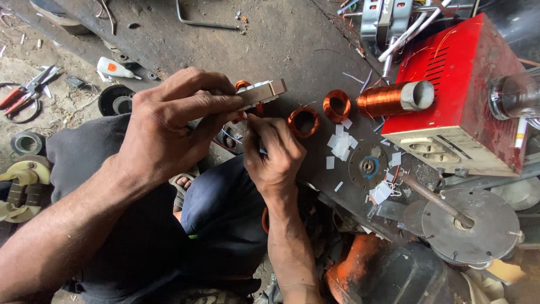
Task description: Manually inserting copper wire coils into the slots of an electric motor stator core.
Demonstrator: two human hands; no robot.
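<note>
- The left hand (169, 126) grips a metal block (263, 93), thumb and fingers closed around its near end; the far end sticks out past the fingertips toward the red box (455, 95).
- An orange copper coil (243, 85) sits on the block, partly hidden behind the left fingers.
- The right hand (273, 152) is just below the block, its fingers pinched shut at the block's underside; what they pinch is too small to tell.
- Two loose copper coils (304, 121) lie on the dark plate between the hands and the red box, one just beside the other.
- A copper spool (394, 98) rests against the red box's left face.
- White paper slips (340, 146) lie scattered below the coils, near the box's lower left corner.
- A round metal disc (469, 225) sits below the red box.
- Red-handled pliers (25, 90) lie well apart, far left of the box.
</note>
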